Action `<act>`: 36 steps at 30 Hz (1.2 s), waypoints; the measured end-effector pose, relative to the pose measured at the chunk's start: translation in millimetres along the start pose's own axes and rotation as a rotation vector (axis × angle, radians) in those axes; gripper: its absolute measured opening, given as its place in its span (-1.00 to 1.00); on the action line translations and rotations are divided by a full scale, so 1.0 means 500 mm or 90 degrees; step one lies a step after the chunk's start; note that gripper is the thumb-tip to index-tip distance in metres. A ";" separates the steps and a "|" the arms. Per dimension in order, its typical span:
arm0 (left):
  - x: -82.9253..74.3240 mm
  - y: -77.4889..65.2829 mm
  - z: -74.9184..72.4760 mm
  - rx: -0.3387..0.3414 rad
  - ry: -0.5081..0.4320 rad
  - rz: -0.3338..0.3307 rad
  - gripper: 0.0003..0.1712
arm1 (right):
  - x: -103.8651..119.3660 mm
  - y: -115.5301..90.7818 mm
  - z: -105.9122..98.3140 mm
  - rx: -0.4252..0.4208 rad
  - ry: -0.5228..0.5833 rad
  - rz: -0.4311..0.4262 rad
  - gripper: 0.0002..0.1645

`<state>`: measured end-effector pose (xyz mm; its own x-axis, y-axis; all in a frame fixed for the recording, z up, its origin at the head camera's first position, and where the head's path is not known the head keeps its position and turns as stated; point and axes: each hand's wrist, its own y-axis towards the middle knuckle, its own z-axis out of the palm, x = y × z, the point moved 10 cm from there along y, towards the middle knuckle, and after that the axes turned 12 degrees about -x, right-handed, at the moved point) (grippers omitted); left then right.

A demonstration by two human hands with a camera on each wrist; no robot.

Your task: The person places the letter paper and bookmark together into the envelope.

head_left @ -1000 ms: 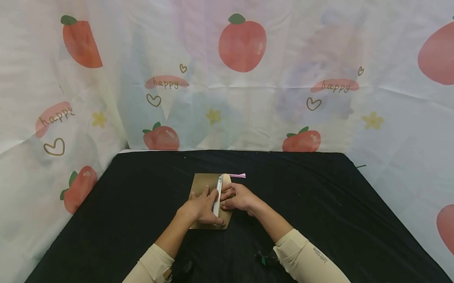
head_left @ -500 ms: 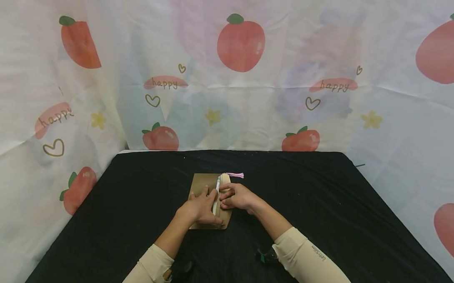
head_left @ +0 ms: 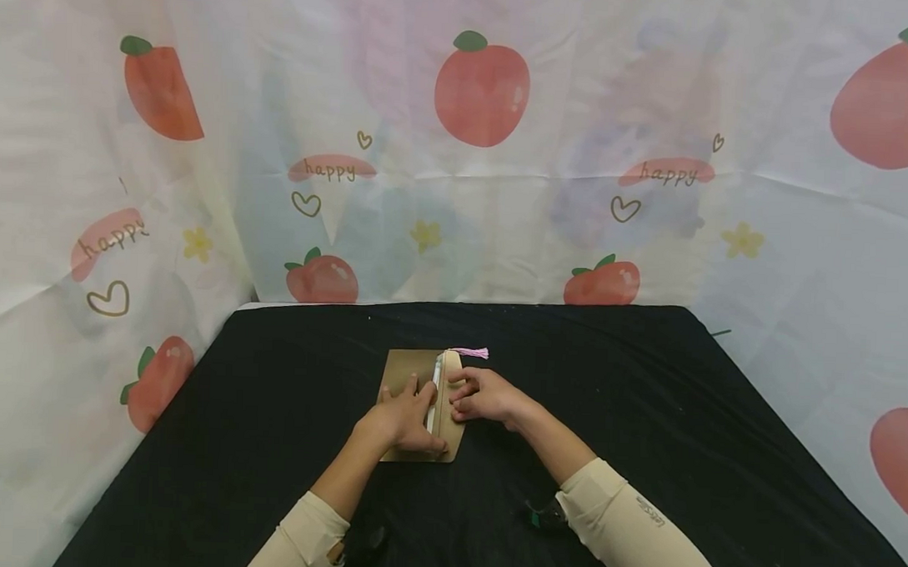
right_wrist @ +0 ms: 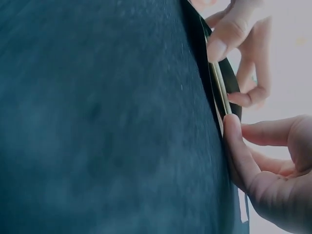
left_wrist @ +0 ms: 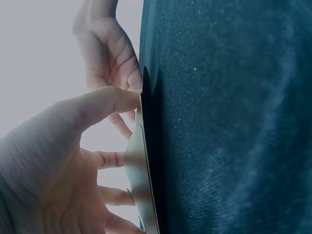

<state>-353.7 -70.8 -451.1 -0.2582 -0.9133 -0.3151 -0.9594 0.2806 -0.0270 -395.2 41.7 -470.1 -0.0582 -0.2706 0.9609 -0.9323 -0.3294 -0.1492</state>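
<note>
A thin notebook [head_left: 404, 363] with brown covers lies on the black cloth, a narrow white strip [head_left: 432, 412] of its pages showing along the middle. A cream strip with a rounded top [head_left: 453, 361] lies over its right part, and a pink tassel [head_left: 470, 352] sticks out at the upper right. My left hand [head_left: 402, 419] spreads over the notebook, thumb at its lower edge. Loosely bent, the fingers of my right hand [head_left: 489, 398] rest on the right part. In the right wrist view, the right thumb [right_wrist: 235, 131] lies along the notebook's edge.
Black cloth [head_left: 630, 406] covers the table around the notebook. Behind and at the sides hangs a pale curtain [head_left: 502, 210] printed with fruit, hearts and lettering. A small dark object [head_left: 545, 516] shows by the right sleeve.
My right hand has shifted slightly to the right over the notebook, uncovering more of its right part, which now looks flatter. The left hand stays in place.
</note>
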 end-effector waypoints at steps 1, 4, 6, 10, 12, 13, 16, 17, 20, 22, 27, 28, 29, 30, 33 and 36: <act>0.000 0.000 0.000 -0.001 0.000 -0.002 -0.20 | -0.002 -0.002 -0.007 -0.004 0.001 0.001 -0.43; -0.001 0.002 0.001 -0.005 0.002 -0.005 -0.24 | -0.007 -0.009 -0.027 -0.010 -0.003 -0.001 -0.47; -0.003 0.004 0.002 -0.009 0.005 -0.004 -0.26 | -0.012 -0.014 -0.043 -0.016 -0.004 0.002 -0.50; -0.010 0.007 0.005 -0.008 0.019 0.006 -0.24 | -0.015 -0.028 -0.073 -0.018 -0.013 -0.005 -0.53; -0.005 0.014 0.017 -0.004 0.022 0.009 -0.20 | -0.016 -0.036 -0.088 -0.023 -0.028 -0.007 -0.55; 0.003 0.020 0.028 -0.005 0.029 0.007 -0.17 | -0.016 -0.040 -0.096 -0.026 -0.037 -0.010 -0.55; 0.023 0.030 0.055 -0.010 0.044 -0.009 -0.12 | -0.014 -0.055 -0.122 -0.049 -0.090 -0.023 -0.57; 0.030 0.033 0.064 -0.012 0.048 -0.013 -0.10 | -0.012 -0.061 -0.132 -0.062 -0.118 -0.035 -0.58; 0.027 0.019 0.050 -0.024 0.054 -0.029 -0.11 | 0.014 -0.078 -0.160 -0.112 -0.270 -0.121 -0.55; 0.020 0.013 0.025 -0.060 0.051 -0.024 -0.13 | 0.042 -0.091 -0.172 -0.149 -0.392 -0.200 -0.47; -0.018 0.009 -0.076 -0.264 0.071 0.071 -0.19 | 0.109 -0.127 -0.173 -0.224 -0.663 -0.405 -0.23; -0.026 0.009 -0.090 -0.304 0.082 0.102 -0.19 | 0.118 -0.134 -0.171 -0.240 -0.700 -0.439 -0.19; -0.033 0.007 -0.101 -0.334 0.091 0.131 -0.17 | 0.125 -0.140 -0.171 -0.257 -0.733 -0.471 -0.16; -0.039 0.005 -0.107 -0.352 0.105 0.156 -0.15 | 0.129 -0.146 -0.171 -0.273 -0.758 -0.495 -0.14; -0.048 0.002 -0.111 -0.369 0.153 0.202 -0.09 | 0.133 -0.161 -0.174 -0.308 -0.793 -0.544 -0.09; -0.046 -0.001 -0.105 -0.356 0.199 0.203 -0.06 | 0.130 -0.168 -0.178 -0.329 -0.804 -0.566 -0.05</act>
